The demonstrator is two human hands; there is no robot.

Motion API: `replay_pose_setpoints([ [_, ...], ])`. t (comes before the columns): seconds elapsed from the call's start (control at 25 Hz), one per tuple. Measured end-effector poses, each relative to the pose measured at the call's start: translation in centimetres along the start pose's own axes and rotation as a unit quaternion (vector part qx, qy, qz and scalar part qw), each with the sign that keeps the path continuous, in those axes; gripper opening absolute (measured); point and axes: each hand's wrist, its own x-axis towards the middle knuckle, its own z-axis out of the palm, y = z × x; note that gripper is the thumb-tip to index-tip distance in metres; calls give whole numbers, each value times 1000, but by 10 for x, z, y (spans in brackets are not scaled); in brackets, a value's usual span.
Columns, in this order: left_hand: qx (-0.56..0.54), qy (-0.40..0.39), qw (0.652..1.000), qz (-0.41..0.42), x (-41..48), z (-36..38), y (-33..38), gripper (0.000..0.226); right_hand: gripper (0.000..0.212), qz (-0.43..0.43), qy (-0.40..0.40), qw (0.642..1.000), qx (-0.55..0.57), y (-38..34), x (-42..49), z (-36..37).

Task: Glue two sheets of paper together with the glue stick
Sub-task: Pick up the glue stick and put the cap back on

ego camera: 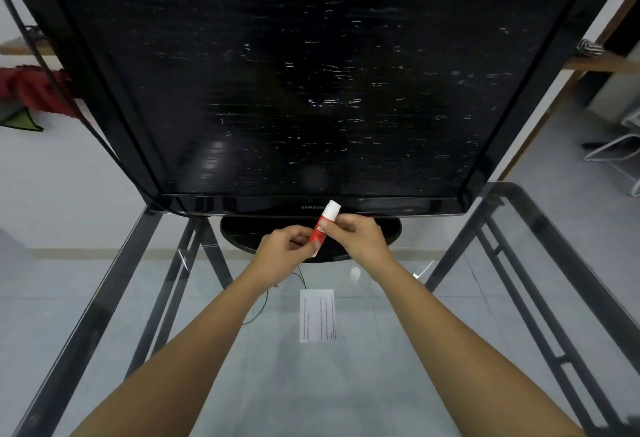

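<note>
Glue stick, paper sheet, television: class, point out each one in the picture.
glue stick (320, 229), head view, on its red label.
paper sheet (317, 315), head view, on its middle.
television (311, 90), head view, on its dark screen.

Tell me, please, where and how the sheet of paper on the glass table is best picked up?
Probably by a near corner, low from the person's side. The sheet of paper lies flat on the glass table, so no edge stands up to pinch; a fingertip should lift the corner first. The left hand and right hand hold the glue stick.
</note>
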Motion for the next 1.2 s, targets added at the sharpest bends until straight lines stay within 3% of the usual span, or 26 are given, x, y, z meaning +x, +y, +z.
replay_pose_setpoints([
  [0.16,-53,48,997,-3,-12,12,-3,39,13,31,45,996,69,0,-4,2],
  [0.32,-18,129,990,49,-23,25,-6,18,16,41,48,993,103,0,-5,2],
  [0.4,-15,132,989,60,-23,26,-4,13,18,45,35,991,119,1,-4,2],
  [0.48,-130,97,987,16,-19,25,-1,16,20,43,20,990,135,0,-4,0],
  [0.52,-260,64,962,-49,-16,23,2,20,20,38,13,989,144,-1,-3,-1],
  [0.6,-486,-35,851,-198,-13,14,11,26,21,27,0,987,157,-2,-2,-3],
  [0.64,-523,-72,812,-247,-12,9,14,27,20,25,-2,987,162,-2,-2,-3],
  [0.68,-528,-87,801,-268,-11,6,17,28,19,24,3,986,167,-2,-2,-2],
  [0.72,-521,-83,809,-260,-9,6,18,29,17,25,14,985,173,-2,-2,-1],
  [0.8,-467,-7,866,-181,-7,11,18,27,15,27,46,980,191,-3,-2,0],
  [0.88,-334,79,937,-73,-8,19,17,24,16,20,63,977,204,-5,-2,1],
  [0.96,-236,112,965,-19,-8,24,18,16,17,12,58,977,203,-8,-1,1],
  [1.04,-290,98,949,-77,-6,21,21,22,16,4,40,979,202,-10,-1,1],
  [1.16,-441,-16,871,-217,-6,10,29,35,17,-9,23,979,201,-10,-3,2],
  [1.2,-444,-30,866,-227,-6,9,30,36,15,-10,25,979,200,-8,-4,2],
])
